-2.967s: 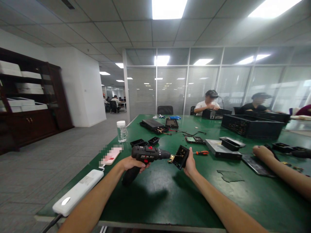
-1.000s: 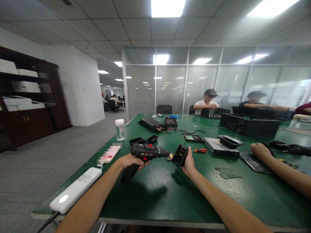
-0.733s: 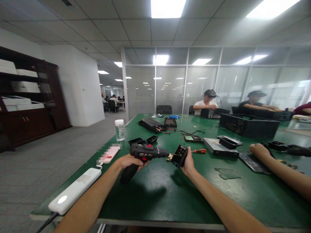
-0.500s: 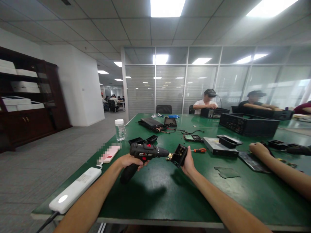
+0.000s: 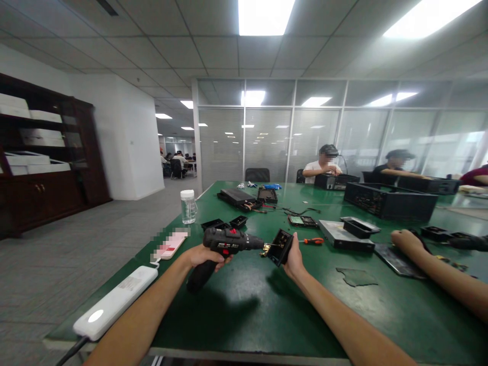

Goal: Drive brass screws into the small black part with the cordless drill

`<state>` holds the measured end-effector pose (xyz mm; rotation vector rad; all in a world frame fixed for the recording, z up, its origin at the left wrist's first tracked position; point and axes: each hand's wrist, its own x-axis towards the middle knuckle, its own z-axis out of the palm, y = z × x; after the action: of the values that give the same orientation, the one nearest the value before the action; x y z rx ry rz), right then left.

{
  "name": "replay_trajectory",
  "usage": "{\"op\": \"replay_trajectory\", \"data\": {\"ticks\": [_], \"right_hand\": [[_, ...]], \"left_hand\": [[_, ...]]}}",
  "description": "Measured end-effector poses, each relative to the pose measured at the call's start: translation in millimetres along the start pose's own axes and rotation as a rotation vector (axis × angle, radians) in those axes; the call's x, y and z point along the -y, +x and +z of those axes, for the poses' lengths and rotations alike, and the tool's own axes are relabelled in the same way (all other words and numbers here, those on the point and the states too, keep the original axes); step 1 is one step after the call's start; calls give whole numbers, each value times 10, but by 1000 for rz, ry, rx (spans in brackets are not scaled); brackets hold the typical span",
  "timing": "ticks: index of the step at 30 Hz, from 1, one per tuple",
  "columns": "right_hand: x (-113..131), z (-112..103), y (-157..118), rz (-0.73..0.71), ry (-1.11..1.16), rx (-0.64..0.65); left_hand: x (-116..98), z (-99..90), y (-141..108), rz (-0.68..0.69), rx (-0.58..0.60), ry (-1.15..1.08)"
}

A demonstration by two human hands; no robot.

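In the head view, my left hand (image 5: 206, 255) is closed around the grip of a black cordless drill (image 5: 229, 240) with red switches. The drill lies level and points right. Its thin bit reaches into the open side of a small black plastic box (image 5: 280, 247), which is tilted toward the drill. My right hand (image 5: 294, 258) grips that box from its right side. Brass-coloured pieces (image 5: 264, 250) show just behind the bit; what they are I cannot make out. Past the right hand lies an orange screwdriver (image 5: 314, 241).
A white power strip (image 5: 116, 302), pink phone (image 5: 172, 245) and clear bottle (image 5: 188, 207) line the left edge. Black trays (image 5: 238, 221), a flat metal box (image 5: 345, 235) and a computer case (image 5: 391, 201) stand beyond. A co-worker's arm (image 5: 438, 262) reaches in from the right.
The camera has tilted slightly upward. My hands keep the same hold, with the drill bit still at the black box, which has shifted only slightly.
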<state>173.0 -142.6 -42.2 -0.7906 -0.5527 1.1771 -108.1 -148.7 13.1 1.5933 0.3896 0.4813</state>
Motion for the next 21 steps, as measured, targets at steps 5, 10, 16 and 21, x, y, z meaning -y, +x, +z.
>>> {"op": "replay_trajectory", "data": {"ticks": [5, 10, 16, 21], "right_hand": [[-3, 6, 5, 3, 11, 2], [0, 0, -2, 16, 23, -3], [8, -9, -1, 27, 5, 1], [0, -13, 9, 33, -3, -11]], "left_hand": [[-19, 13, -5, -10, 6, 3], [-25, 19, -7, -24, -8, 10], [-18, 10, -4, -19, -2, 8], [-2, 1, 8, -21, -7, -7]]}}
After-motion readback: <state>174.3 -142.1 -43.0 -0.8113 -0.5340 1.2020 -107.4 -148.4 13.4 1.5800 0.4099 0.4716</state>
